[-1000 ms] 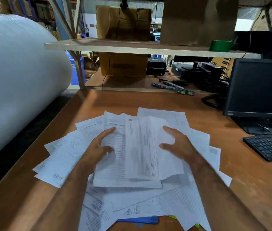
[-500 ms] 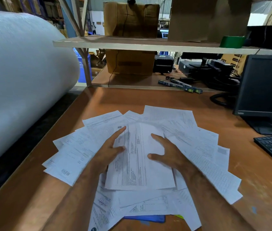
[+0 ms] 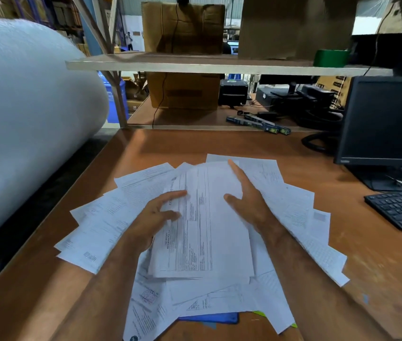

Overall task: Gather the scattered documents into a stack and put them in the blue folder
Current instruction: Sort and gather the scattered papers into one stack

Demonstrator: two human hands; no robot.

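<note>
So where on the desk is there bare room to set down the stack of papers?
Bare wood of the desk lies beyond the spread papers, up to the low shelf edge. Another bare strip runs between the papers and the keyboard, toward the near right corner. The middle is crowded: both hands, left hand and right hand, rest on sheets, and the blue folder is mostly buried.

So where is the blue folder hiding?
In the head view, the blue folder peeks out from under the papers at the near edge of the desk, between the person's two forearms.
</note>
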